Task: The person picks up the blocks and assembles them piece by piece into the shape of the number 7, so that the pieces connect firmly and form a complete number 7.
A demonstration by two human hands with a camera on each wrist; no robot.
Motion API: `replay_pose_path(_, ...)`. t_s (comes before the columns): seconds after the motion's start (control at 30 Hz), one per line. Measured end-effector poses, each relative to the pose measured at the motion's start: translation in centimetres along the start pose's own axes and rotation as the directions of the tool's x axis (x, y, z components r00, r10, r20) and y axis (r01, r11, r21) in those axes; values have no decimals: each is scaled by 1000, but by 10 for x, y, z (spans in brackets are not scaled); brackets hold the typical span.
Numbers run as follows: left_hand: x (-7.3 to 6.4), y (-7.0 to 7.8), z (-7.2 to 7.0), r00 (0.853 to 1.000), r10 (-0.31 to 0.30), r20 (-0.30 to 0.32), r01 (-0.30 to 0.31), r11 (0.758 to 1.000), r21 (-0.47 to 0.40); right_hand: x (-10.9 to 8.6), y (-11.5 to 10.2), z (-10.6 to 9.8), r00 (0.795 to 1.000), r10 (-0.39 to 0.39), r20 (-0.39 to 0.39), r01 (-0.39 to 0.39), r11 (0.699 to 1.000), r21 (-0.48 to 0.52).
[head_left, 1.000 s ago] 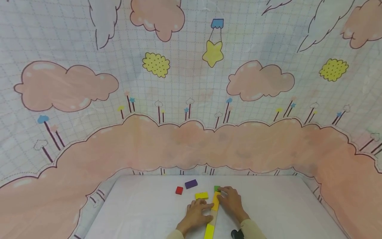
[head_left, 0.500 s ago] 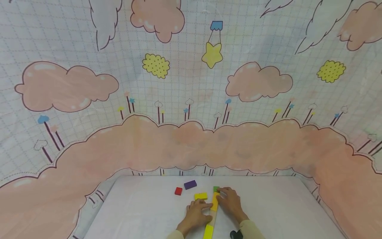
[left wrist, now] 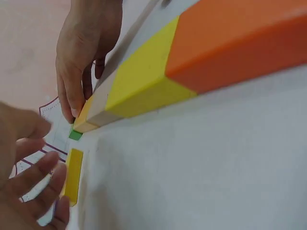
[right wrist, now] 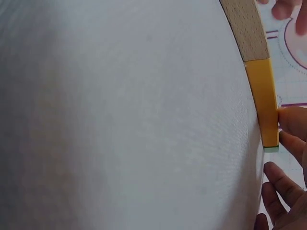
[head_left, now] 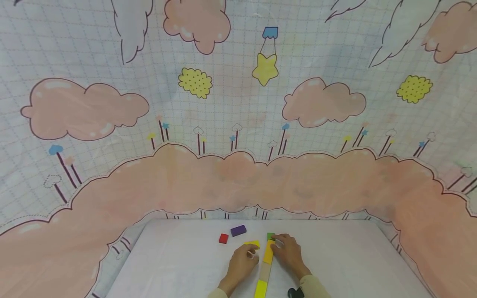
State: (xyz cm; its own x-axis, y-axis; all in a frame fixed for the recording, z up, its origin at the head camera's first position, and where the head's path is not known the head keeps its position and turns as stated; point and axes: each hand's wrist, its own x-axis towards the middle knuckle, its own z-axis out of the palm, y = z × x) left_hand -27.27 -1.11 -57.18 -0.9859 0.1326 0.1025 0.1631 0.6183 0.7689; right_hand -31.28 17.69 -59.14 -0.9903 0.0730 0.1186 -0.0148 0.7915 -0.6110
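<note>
A row of wooden blocks runs away from the person: an orange-red block (left wrist: 235, 43), a yellow block (head_left: 261, 288), a plain wood block (head_left: 265, 271), an orange-yellow block (head_left: 268, 251) and a green block (head_left: 270, 236) at the far end. My right hand (head_left: 289, 252) rests its fingertips along the orange-yellow and green blocks. Left of the row, my left hand (head_left: 240, 263) hovers just before a loose yellow block (head_left: 254, 243), partly covering it in the head view. Its fingers are spread and bent, with nothing between them in the left wrist view.
A red cube (head_left: 223, 238) and a purple block (head_left: 238, 230) lie farther back on the left of the white table (head_left: 167, 256). A small black object (head_left: 295, 293) sits by the right sleeve. Behind the table hangs a cloud-patterned cloth (head_left: 238, 178).
My left hand has left the side of the row and moved left to the loose yellow block, uncovering the plain wood block. My right hand has stayed at the far end.
</note>
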Motion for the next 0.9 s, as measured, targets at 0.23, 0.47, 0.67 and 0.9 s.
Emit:
replay_pose_path(0.23,4,-9,-9,969,79,-234,-78,997,15,1,0,1,1000,5,-8,-5,1000,-7)
replay_pose_path(0.47,9,-23,-13,960,31,-277,-12,998,69,0,-1,0,1000,8,-14,-8,1000,3)
replay_pose_path(0.67,13,-30,-15,968,-4,-251,17,999,50,-1,-1,1,1000,21,-12,-20,1000,23)
replay_pose_path(0.9,16,-34,-11,972,6,-234,7,999,54,-1,-3,-1,999,40,-13,-40,999,28)
